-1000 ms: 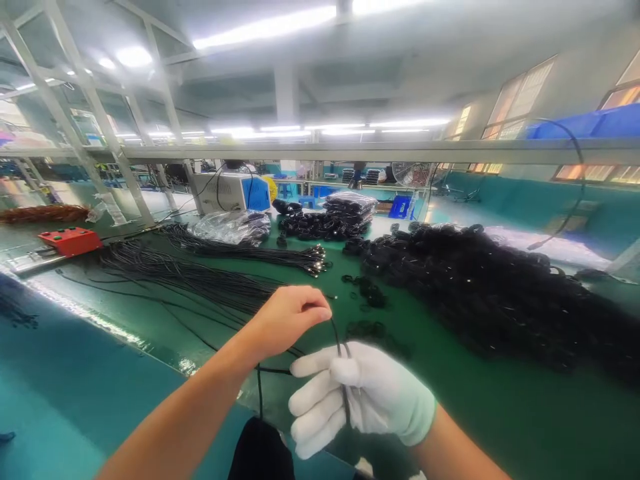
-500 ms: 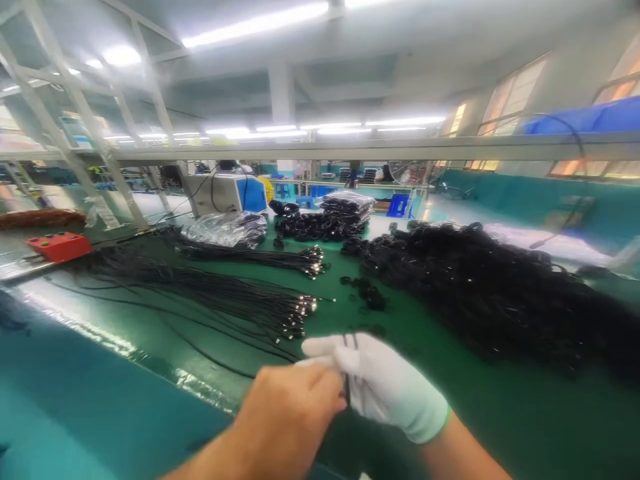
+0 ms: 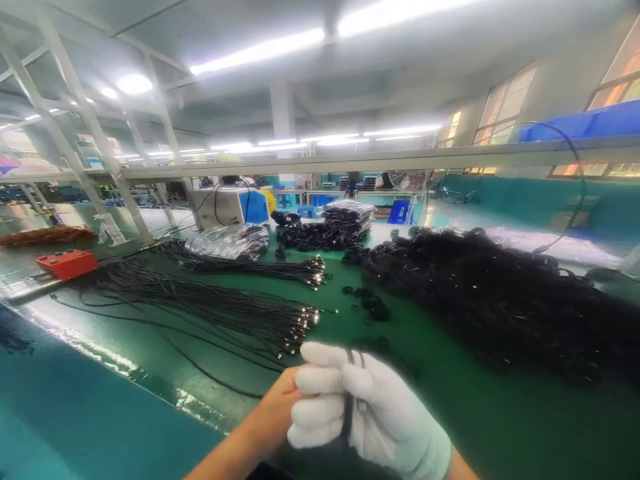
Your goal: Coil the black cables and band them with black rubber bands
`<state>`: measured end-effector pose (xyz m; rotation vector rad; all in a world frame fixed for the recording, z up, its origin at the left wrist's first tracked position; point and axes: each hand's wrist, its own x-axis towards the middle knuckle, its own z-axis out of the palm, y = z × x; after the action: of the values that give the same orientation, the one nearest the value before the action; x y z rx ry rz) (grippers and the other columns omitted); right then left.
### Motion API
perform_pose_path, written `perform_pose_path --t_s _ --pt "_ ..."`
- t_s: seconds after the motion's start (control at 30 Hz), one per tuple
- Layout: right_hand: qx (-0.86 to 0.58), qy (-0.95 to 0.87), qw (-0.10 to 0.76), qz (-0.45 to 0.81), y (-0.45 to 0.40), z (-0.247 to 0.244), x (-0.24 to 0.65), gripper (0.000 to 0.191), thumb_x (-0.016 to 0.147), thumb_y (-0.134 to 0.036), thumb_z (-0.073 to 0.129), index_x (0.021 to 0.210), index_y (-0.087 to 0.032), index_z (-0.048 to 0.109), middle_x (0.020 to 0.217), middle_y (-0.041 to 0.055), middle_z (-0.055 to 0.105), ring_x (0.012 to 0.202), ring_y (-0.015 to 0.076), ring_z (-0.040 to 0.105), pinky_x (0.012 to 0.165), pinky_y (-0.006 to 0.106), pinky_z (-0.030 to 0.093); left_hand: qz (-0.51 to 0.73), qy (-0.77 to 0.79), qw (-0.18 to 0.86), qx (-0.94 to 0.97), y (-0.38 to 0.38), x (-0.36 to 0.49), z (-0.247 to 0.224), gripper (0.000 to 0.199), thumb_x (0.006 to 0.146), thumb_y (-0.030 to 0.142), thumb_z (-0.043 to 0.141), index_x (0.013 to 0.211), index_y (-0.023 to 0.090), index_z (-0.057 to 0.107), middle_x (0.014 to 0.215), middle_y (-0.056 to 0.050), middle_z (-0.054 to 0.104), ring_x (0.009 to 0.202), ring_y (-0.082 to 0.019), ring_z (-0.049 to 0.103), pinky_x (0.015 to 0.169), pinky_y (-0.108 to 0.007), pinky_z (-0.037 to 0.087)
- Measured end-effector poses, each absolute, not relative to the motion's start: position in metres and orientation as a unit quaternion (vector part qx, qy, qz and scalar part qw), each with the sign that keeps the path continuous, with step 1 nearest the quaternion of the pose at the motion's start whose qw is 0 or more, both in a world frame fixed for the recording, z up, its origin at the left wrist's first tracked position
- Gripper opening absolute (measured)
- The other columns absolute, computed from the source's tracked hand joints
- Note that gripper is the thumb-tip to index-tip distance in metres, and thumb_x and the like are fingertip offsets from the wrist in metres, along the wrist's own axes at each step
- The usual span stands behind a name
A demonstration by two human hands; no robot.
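My right hand [image 3: 383, 400], in a white glove, is closed around a black cable [image 3: 347, 417]. Thin black bands of it cross the index finger, and a small metal end [image 3: 361, 405] shows by the palm. Bare, my left hand [image 3: 280, 407] is just behind the gloved fingers, which hide its own fingertips. Beyond both hands, a bundle of straight black cables [image 3: 210, 303] lies on the green table [image 3: 425, 400], its metal plugs towards me. A second cable bundle [image 3: 260, 268] lies farther back.
A large heap of coiled black cables [image 3: 475, 293] covers the right side. Behind are clear plastic bags [image 3: 227, 241], bagged coils [image 3: 347, 212] and a blue-and-white machine [image 3: 227, 205]. The red button box [image 3: 67, 264] stands at left. A shelf rail [image 3: 300, 167] crosses above.
My left hand has moved from in front of the gloved hand to behind it. The gloved fingers are now in plain sight, and the view has tilted slightly upward.
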<state>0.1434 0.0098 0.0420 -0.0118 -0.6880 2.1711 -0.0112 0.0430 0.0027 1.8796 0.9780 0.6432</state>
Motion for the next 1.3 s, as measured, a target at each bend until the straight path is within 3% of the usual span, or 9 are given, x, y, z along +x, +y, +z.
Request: perform_pose_path --t_s 0.1,0.2,0.3,0.4,0.5,0.8,0.97,1.1,1.3 --pt "-0.020 -0.255 0.478 0.840 0.017 0.044 0.154 0.031 0.073 -0.028 0.072 0.076 -0.016 0.045 0.069 -0.0047 0.035 0.060 0.0081 0.040 0.061 0.026 0.036 0.246 0.445 0.455 0.731 0.022 -0.012 -0.027 0.043 0.091 0.042 0.030 0.072 0.015 0.057 0.057 0.000 0.054 0.051 -0.011 0.051 0.050 -0.021 0.043" --pt "-0.079 -0.266 0.510 0.814 0.021 0.042 0.161 0.023 0.078 -0.024 0.068 0.076 -0.016 0.047 0.068 -0.0033 0.042 0.060 0.0092 0.043 0.062 0.027 0.037 0.250 0.435 0.313 0.806 0.002 -0.013 -0.026 0.031 0.091 0.035 0.034 0.087 0.019 0.060 0.072 -0.003 0.063 0.062 -0.014 0.058 0.057 -0.022 0.043" --pt "-0.190 -0.295 0.516 0.782 0.017 0.033 0.161 0.019 0.079 -0.024 0.067 0.092 -0.015 0.056 0.078 0.0021 0.057 0.068 0.0128 0.054 0.071 0.032 0.042 0.234 0.398 0.173 0.870 -0.005 -0.012 -0.002 0.027 0.091 0.025 0.033 0.083 0.020 0.059 0.077 -0.003 0.064 0.062 -0.014 0.059 0.056 -0.023 0.040" --pt "-0.229 -0.345 0.454 0.789 0.010 0.022 0.162 0.036 0.080 -0.026 0.066 0.111 -0.011 0.056 0.094 0.0110 0.064 0.081 0.0172 0.060 0.079 0.035 0.043 0.212 0.387 0.087 0.893 0.002 -0.012 0.031 0.019 0.089 0.025 0.044 0.080 0.022 0.060 0.074 0.000 0.063 0.062 -0.014 0.057 0.056 -0.023 0.036" --pt "-0.206 -0.348 0.404 0.820 0.009 0.016 0.167 0.038 0.081 -0.026 0.064 0.114 -0.008 0.056 0.098 0.0147 0.065 0.081 0.0185 0.062 0.081 0.039 0.045 0.173 0.347 0.064 0.919 0.006 -0.014 0.056 0.013 0.087 0.028 0.053 0.076 0.023 0.059 0.071 0.004 0.060 0.062 -0.012 0.054 0.055 -0.023 0.032" --pt "-0.185 -0.256 0.479 0.819 0.015 0.017 0.183 0.032 0.084 -0.028 0.060 0.111 -0.011 0.060 0.114 0.0144 0.062 0.102 0.0282 0.060 0.097 0.055 0.038 0.174 0.310 0.006 0.935 -0.016 -0.023 0.057 0.021 0.082 0.017 0.051 0.062 0.019 0.044 0.060 0.003 0.052 0.051 -0.011 0.043 0.049 -0.026 0.023" --pt "-0.189 -0.255 0.493 0.810 0.009 0.013 0.172 0.031 0.083 -0.028 0.062 0.110 -0.012 0.058 0.110 0.0138 0.063 0.100 0.0267 0.061 0.093 0.049 0.042 0.190 0.298 0.040 0.934 -0.014 -0.019 0.059 0.022 0.084 0.022 0.052 0.062 0.018 0.050 0.061 0.003 0.054 0.052 -0.010 0.044 0.050 -0.025 0.026" --pt "-0.171 -0.290 0.428 0.839 0.000 0.011 0.160 0.027 0.079 -0.024 0.067 0.100 -0.010 0.059 0.089 0.0095 0.063 0.079 0.0175 0.060 0.076 0.036 0.045 0.227 0.331 0.083 0.912 0.009 -0.017 0.066 0.015 0.084 0.027 0.057 0.073 0.021 0.063 0.067 0.003 0.058 0.062 -0.011 0.050 0.057 -0.023 0.033" --pt "-0.063 -0.246 0.290 0.923 -0.010 0.016 0.145 0.040 0.062 -0.026 0.080 0.078 -0.014 0.045 0.066 -0.0048 0.034 0.059 0.0081 0.038 0.060 0.025 0.031 0.255 0.315 0.465 0.787 0.049 -0.012 0.059 0.011 0.070 0.024 0.070 0.072 0.014 0.066 0.071 0.001 0.060 0.065 -0.010 0.054 0.059 -0.019 0.041"
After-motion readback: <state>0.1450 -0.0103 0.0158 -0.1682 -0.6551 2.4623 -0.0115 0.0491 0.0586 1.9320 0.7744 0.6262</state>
